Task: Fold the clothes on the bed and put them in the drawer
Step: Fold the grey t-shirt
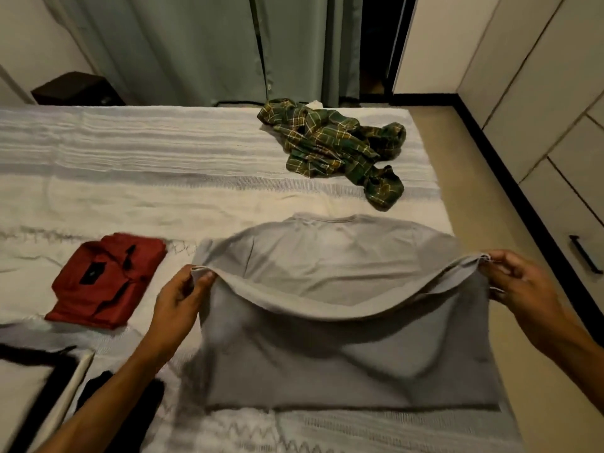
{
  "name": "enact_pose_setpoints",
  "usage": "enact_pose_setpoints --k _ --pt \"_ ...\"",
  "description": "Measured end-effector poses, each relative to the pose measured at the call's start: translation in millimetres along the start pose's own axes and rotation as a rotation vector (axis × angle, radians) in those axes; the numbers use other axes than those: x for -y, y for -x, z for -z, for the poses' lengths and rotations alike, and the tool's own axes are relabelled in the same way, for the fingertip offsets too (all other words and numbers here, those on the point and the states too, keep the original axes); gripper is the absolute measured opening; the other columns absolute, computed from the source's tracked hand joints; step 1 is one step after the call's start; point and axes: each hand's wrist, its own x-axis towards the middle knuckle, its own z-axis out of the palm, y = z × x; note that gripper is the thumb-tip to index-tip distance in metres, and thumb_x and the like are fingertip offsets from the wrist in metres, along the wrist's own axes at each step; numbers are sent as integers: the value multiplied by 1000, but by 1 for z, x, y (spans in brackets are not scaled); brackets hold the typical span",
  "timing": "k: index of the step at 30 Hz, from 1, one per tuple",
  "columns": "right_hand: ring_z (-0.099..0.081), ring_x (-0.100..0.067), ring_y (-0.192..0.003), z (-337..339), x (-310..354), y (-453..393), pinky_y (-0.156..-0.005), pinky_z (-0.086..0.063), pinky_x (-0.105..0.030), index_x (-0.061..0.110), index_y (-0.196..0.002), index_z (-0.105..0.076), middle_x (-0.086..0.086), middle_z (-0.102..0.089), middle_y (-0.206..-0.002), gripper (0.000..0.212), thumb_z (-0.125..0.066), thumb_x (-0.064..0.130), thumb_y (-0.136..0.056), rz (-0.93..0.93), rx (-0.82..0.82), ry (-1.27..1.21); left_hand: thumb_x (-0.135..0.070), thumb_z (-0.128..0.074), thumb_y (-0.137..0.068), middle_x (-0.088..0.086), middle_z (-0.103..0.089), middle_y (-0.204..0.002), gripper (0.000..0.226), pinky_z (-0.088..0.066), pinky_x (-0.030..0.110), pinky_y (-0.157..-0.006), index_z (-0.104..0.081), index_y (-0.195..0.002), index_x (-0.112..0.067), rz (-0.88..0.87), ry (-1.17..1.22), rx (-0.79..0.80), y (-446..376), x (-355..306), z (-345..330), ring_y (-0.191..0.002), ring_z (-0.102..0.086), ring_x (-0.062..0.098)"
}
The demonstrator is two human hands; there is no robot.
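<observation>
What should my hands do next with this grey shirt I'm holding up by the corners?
Probably carry the lifted hem forward and lay it near the collar. The left hand and right hand each pinch a corner of the grey shirt, and its far half lies flat on the bed.

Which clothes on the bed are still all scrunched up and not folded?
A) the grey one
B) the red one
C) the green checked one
C: the green checked shirt lies in a crumpled heap at the far side of the bed, while the red garment lies folded flat and both hands hold the grey shirt mid-fold.
</observation>
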Motion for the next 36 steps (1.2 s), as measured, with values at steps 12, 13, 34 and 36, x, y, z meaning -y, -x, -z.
enact_pose_setpoints --k 12,13,34,36 --pt "-77 -29 -74 -70 -69 -167 -60 -61 -36 27 -95 -81 -2 -79 -86 23 -81 42 -78 -414 39 86 -57 -63 -97 -7 -76 -103 32 -55 38 -87 -74 -108 -29 402 -86 -96 -151 80 -52 -104 -69 21" --pt "-77 -26 -71 -69 -64 -165 -55 -60 -33 26 -94 -81 -3 -79 -86 23 -83 43 -78 -431 78 74 -58 -63 -96 -9 -76 -102 32 -54 35 -84 -74 -108 -30 411 -84 -90 -150 80 -50 -104 -69 19" --pt "-73 -17 -95 -78 -43 -193 -75 -58 -28 38 -97 -77 15 -77 -97 19 -76 53 -85 -405 -44 11 -61 -71 -88 -12 -69 -117 41 -51 42 -100 -63 -120 -38 556 60 -230 -160 86 -52 -116 -63 16" --pt "-76 -14 -79 -69 -43 -173 -65 -62 -28 35 -99 -76 9 -78 -93 29 -79 55 -79 -450 -42 -43 -61 -70 -89 -14 -64 -126 40 -52 46 -100 -61 -123 -43 577 64 -191 -137 81 -44 -121 -60 17"
